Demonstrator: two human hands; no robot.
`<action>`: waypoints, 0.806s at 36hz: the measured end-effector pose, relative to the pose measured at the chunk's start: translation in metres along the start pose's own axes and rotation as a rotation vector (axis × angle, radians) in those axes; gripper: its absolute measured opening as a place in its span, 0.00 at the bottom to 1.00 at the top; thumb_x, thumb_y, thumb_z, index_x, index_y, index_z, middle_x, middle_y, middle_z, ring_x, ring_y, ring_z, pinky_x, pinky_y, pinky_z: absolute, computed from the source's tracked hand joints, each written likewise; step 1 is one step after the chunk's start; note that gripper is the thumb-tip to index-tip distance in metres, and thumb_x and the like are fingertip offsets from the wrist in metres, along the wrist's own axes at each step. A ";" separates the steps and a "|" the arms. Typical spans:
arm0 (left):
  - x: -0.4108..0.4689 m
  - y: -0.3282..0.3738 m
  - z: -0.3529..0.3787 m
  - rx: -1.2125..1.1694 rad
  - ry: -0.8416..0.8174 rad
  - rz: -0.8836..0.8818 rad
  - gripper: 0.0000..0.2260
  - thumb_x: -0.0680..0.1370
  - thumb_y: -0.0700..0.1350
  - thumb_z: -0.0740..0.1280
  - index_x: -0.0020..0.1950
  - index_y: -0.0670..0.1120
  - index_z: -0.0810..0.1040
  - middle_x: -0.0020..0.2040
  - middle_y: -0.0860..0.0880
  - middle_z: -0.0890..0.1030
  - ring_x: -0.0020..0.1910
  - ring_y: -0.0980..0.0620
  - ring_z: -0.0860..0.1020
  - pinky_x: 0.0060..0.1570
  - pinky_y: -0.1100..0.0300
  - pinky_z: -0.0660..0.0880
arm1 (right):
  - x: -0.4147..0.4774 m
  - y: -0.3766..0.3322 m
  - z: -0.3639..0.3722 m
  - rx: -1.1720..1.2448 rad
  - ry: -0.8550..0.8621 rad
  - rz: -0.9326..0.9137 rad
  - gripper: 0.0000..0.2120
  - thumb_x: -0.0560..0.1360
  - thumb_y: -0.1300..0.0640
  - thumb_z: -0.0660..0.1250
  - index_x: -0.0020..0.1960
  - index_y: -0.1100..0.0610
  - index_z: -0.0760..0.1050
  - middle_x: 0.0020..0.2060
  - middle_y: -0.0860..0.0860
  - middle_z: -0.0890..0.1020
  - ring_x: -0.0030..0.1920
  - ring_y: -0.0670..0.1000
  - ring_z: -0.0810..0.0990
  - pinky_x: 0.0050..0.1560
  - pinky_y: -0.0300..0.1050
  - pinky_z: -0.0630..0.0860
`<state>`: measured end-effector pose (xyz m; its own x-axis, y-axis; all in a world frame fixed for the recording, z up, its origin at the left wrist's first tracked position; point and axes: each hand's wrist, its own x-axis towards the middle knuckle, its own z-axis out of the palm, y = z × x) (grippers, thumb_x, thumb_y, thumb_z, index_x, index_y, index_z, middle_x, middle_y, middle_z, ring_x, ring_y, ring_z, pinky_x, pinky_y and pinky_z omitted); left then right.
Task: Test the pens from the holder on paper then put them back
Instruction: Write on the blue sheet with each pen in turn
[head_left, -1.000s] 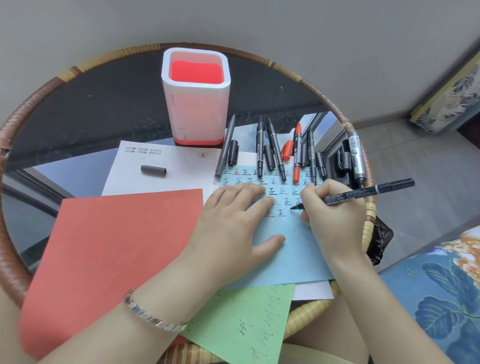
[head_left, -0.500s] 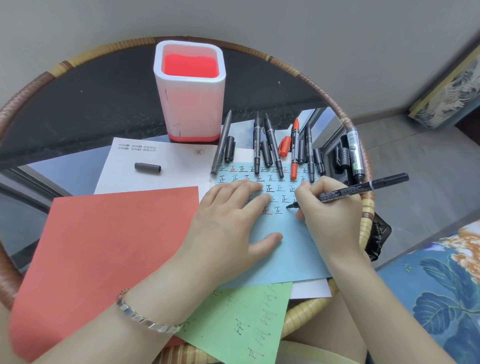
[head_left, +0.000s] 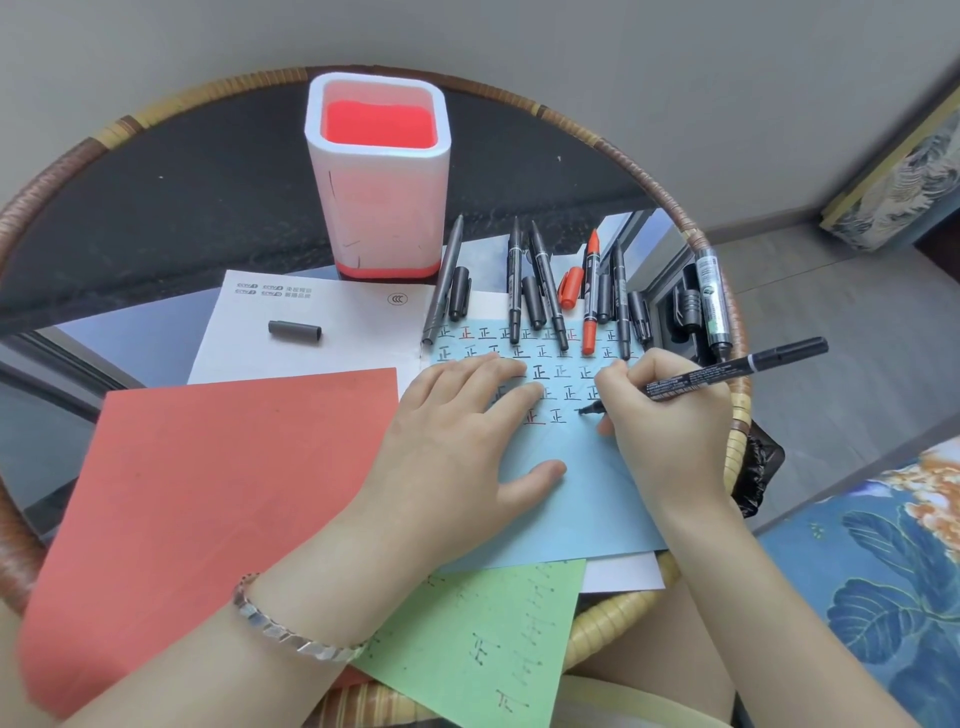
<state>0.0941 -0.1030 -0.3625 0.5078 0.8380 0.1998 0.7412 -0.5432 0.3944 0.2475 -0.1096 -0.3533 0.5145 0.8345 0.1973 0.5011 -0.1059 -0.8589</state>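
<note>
The right hand (head_left: 670, 431) grips a black marker (head_left: 727, 371), its tip touching the blue sheet (head_left: 587, 499) beside rows of written characters. The left hand (head_left: 467, 441) lies flat on the same sheet, fingers straight. Just beyond the hands, uncapped pens (head_left: 548, 293) and loose caps (head_left: 458, 293) lie in a row; behind them the white-and-red holder (head_left: 384, 208) stands upright on the round desk (head_left: 182, 171).

Head view looks steeply down, close over the table (head_left: 156, 208).
</note>
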 end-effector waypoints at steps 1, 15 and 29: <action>0.000 0.000 0.000 0.000 0.003 0.001 0.25 0.69 0.61 0.59 0.57 0.47 0.78 0.58 0.49 0.78 0.60 0.46 0.74 0.60 0.55 0.60 | 0.000 0.000 0.000 0.005 0.000 0.004 0.12 0.63 0.59 0.62 0.24 0.63 0.67 0.20 0.59 0.75 0.23 0.50 0.68 0.31 0.43 0.69; 0.000 0.000 0.000 0.002 0.012 0.002 0.25 0.69 0.61 0.59 0.57 0.47 0.78 0.57 0.49 0.79 0.59 0.46 0.74 0.60 0.55 0.59 | 0.000 0.003 -0.001 0.003 0.020 0.027 0.10 0.61 0.58 0.62 0.24 0.62 0.67 0.21 0.60 0.75 0.24 0.51 0.68 0.31 0.41 0.66; 0.000 0.001 -0.001 0.002 -0.004 -0.009 0.25 0.69 0.62 0.59 0.57 0.48 0.78 0.58 0.49 0.78 0.60 0.46 0.74 0.61 0.55 0.58 | -0.001 0.001 0.001 0.027 -0.023 -0.007 0.11 0.62 0.61 0.63 0.22 0.61 0.67 0.19 0.57 0.75 0.22 0.46 0.67 0.32 0.41 0.69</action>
<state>0.0945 -0.1033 -0.3612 0.5027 0.8427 0.1927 0.7466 -0.5356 0.3947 0.2473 -0.1098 -0.3544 0.4948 0.8473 0.1930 0.4859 -0.0856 -0.8698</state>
